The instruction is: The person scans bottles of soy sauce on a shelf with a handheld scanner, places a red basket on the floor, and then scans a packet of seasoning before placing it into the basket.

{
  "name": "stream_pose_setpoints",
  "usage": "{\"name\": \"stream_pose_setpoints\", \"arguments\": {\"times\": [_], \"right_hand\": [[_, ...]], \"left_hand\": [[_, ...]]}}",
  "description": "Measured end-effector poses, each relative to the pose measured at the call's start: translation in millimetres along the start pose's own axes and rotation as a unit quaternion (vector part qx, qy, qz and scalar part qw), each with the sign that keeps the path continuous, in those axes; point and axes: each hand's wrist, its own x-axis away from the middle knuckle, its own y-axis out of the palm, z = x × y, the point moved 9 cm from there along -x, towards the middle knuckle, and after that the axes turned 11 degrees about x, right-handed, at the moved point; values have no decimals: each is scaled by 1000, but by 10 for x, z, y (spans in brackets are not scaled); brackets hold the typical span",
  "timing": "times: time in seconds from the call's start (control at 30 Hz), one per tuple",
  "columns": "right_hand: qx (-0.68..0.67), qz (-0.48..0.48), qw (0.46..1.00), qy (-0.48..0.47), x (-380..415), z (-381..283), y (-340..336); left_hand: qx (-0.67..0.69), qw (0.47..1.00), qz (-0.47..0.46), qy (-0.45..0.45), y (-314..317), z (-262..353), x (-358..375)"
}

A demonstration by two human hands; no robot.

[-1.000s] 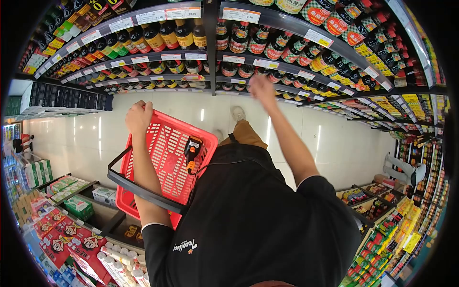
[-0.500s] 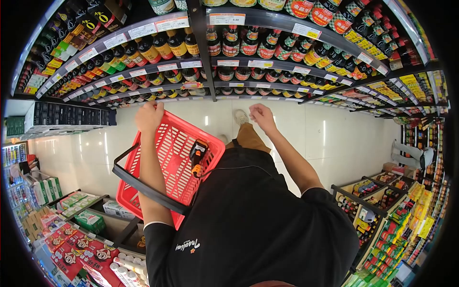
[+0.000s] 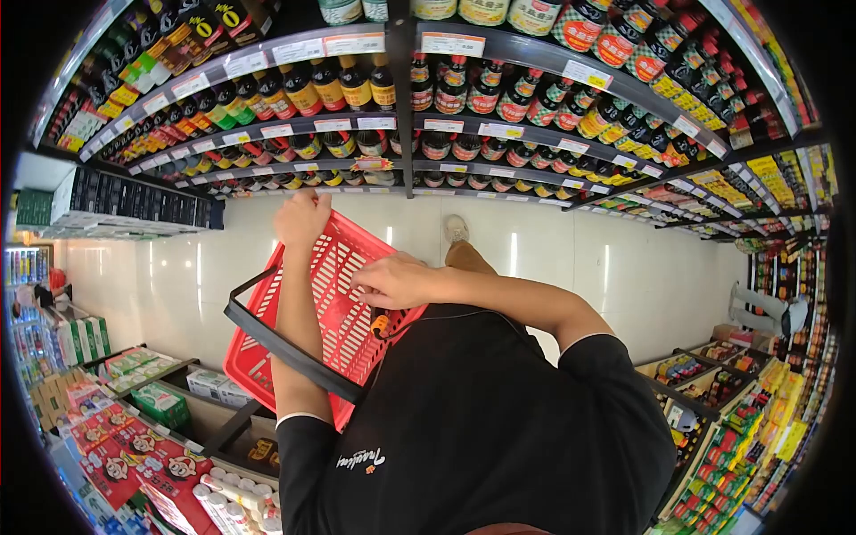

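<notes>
Right hand (image 3: 392,281) closes over the orange scanner (image 3: 380,323) in the red basket (image 3: 308,316), grip probably firm. Left hand (image 3: 301,218) clamps the basket's far rim; keep it level while lifting the scanner straight out.

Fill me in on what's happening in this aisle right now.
A person stands in a shop aisle facing shelves of sauce bottles. The left hand grips the far rim of a red shopping basket carried on that arm. The right hand covers an orange and black handheld scanner hooked on the basket's near edge. The basket looks empty otherwise.
</notes>
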Motion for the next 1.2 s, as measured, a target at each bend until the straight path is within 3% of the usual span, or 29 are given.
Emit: {"name": "stream_pose_setpoints", "arguments": {"times": [0.13,0.27,0.37,0.77,0.93,1.07,1.2], "right_hand": [[11,-107,994,4,34,-40,302],[148,-280,948,2,392,174,1018],[98,-335,934,76,587,295,1137],[87,-192,970,118,942,392,773],[116,-133,966,187,1527,354,350],[161,-76,957,229,2204,338,222],[117,-50,947,295,2958,280,135]], "left_hand": [[25,1000,-9,12,14,-5,128],[39,999,-23,26,136,71,153],[30,998,-54,30,389,86,176],[-12,991,-73,108,574,977,203],[1,971,-82,225,797,2046,485],[-20,945,-157,286,1154,3060,984],[-41,905,-196,376,1522,3936,1672]]}}
